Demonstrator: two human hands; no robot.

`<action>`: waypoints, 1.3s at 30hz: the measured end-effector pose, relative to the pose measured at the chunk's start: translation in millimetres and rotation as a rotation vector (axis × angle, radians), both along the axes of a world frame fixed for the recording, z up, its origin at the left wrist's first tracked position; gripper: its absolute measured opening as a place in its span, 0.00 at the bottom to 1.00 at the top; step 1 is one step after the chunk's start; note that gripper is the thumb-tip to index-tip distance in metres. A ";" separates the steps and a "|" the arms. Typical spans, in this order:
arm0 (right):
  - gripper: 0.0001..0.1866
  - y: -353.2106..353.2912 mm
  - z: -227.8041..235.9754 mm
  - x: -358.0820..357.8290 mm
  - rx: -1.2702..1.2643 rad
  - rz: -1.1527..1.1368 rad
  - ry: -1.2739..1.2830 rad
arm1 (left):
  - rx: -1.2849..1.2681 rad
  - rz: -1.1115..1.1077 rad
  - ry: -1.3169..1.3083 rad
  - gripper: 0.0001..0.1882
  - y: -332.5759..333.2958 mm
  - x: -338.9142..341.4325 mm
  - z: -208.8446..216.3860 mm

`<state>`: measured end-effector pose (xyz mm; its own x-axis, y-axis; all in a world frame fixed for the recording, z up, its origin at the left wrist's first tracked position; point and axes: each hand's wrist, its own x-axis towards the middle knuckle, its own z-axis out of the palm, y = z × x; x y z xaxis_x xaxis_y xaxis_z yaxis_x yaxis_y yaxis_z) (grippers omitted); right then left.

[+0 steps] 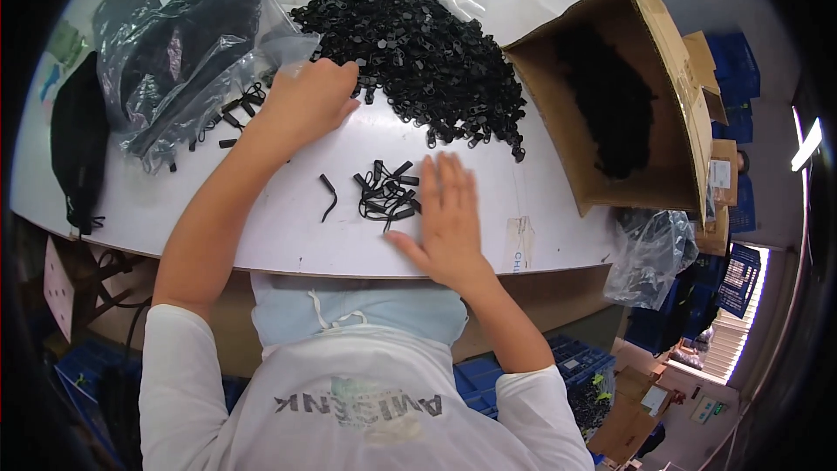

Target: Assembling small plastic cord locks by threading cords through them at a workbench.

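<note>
Fingers [449,176] of your right hand [449,218] lay flat and spread on the white table [288,244], released, gripping nothing, their tips pointing away from you toward the far edge. Just left of them, touching the thumb side, sat a small cluster of black zipper pulls [386,192]; the pieces were slim strips lying at mixed angles, several with their long axes slanting up to the right. One curved black strip [329,196] lay apart to the left, its long axis running roughly toward and away from you. Your left hand [305,100] was curled at the near edge of the big pile of black parts [418,52]; whether it pinched a piece I cannot tell. Beyond sat a clear bag of dark goods [174,44] on the left and an open cardboard box [663,78] on the right.
</note>
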<state>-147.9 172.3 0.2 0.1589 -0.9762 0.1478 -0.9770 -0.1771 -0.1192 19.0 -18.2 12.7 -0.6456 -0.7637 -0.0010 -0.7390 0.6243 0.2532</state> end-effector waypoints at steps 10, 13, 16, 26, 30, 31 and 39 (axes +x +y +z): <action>0.23 -77.0 -13.6 32.7 0.037 0.423 -0.236 | -0.047 -0.060 0.182 0.09 -4.9 2.0 -20.3; 0.09 -87.7 -24.8 21.3 0.007 0.550 -0.227 | 0.196 -0.131 0.418 0.09 -10.3 4.4 -15.8; 0.10 -85.7 -6.9 11.5 0.162 0.198 -0.883 | 0.654 -0.104 0.728 0.08 -14.5 10.8 -16.4; 0.12 -114.9 15.8 -21.6 0.357 0.103 -1.626 | 1.030 -0.058 0.896 0.06 -14.8 4.9 -7.5; 0.09 -112.6 3.1 -27.9 0.539 0.283 -1.668 | 1.039 -0.032 0.924 0.06 -15.1 4.4 -7.6; 0.09 -111.0 2.2 -29.2 0.542 0.278 -1.673 | 1.030 -0.021 0.913 0.06 -14.7 3.5 -7.9; 0.06 -103.1 17.6 -24.7 0.486 0.043 -1.428 | 0.994 -0.023 0.916 0.05 -15.5 4.0 -11.3</action>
<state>-172.6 69.2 17.8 0.1936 -0.9727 -0.1283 0.0123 0.1331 -0.9910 23.0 -33.7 1.4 -0.7246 -0.6807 -0.1077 -0.0540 -0.0997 0.9936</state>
